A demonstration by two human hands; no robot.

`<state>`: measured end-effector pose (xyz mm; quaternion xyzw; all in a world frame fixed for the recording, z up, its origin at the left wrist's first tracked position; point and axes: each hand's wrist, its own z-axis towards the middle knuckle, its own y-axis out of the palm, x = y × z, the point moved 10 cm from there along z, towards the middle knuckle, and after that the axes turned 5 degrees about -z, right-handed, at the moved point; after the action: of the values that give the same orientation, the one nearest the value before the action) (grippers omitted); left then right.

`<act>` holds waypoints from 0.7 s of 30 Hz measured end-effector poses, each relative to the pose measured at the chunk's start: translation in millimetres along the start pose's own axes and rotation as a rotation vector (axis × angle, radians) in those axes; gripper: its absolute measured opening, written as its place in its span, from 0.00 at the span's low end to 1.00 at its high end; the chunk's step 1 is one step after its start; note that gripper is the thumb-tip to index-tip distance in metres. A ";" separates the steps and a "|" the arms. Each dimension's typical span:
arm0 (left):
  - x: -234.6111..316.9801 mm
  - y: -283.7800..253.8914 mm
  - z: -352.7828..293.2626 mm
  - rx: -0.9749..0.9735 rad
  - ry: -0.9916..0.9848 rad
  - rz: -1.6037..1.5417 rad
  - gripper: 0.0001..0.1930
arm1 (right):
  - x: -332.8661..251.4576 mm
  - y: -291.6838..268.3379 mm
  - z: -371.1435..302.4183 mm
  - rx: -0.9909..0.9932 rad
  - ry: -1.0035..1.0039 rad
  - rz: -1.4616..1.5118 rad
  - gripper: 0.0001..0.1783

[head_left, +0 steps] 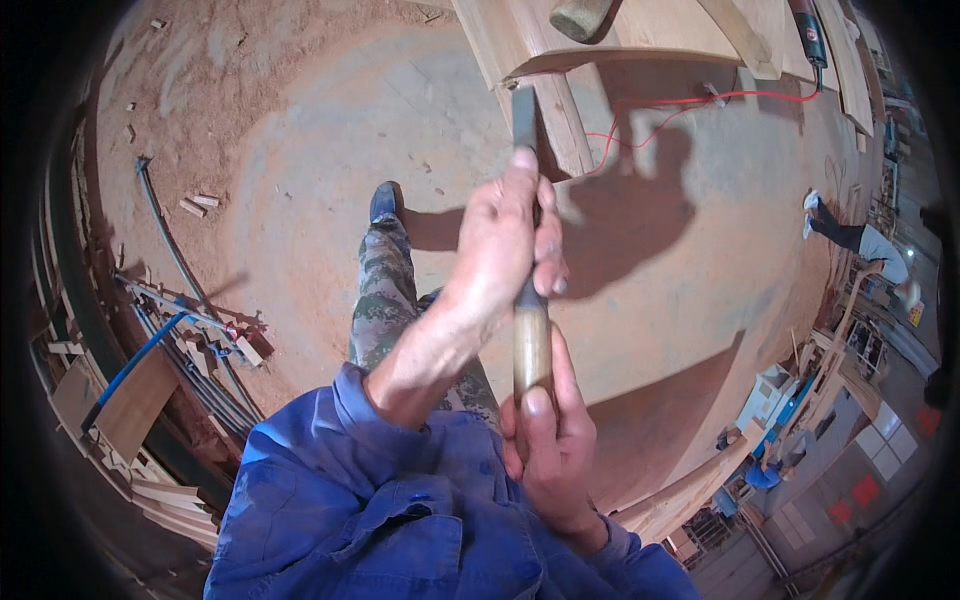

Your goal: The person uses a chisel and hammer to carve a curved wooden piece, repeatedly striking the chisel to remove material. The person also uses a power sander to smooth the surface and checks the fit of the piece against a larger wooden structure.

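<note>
I hold a wood chisel (533,350) in both hands, its flat steel blade pointing away from me. My left hand (505,235) is closed round the metal shank, with the thumb laid along the blade. Lower down, my right hand (552,440) grips the round wooden handle. The blade's tip lies at the edge of a pale wooden workpiece (560,120), just below a rough notch. I cannot tell whether the tip presses into the wood. On the wood above sits a rounded wooden tool end (580,18), partly cut off by the picture's edge.
A dark green power tool (810,38) lies on the boards at upper right, near a red cord (680,100). Metal bars and clamps (200,350) lie at left, beside stacked boards (160,500). Wood scraps (200,204) dot the dusty floor. Another person (880,250) is far right.
</note>
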<state>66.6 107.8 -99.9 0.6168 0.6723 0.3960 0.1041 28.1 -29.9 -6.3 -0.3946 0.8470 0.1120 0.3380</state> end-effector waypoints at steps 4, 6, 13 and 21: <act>-11.0 5.3 -4.2 0.008 -0.033 -0.018 0.22 | 3.3 -9.0 -4.1 -0.002 0.025 -0.012 0.31; -5.7 4.7 -0.4 0.015 -0.013 -0.001 0.22 | -2.9 -7.5 1.2 -0.013 0.028 -0.004 0.31; 1.7 7.6 9.1 0.011 0.121 0.015 0.22 | -6.6 -20.3 7.4 -0.029 0.027 -0.025 0.31; -1.1 13.7 7.3 0.024 0.080 -0.006 0.22 | -18.2 -27.2 9.1 -0.071 0.022 0.035 0.31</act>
<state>81.6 108.8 -96.1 0.5997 0.6826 0.4117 0.0709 61.2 -33.0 1.1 -0.3929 0.8530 0.1432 0.3124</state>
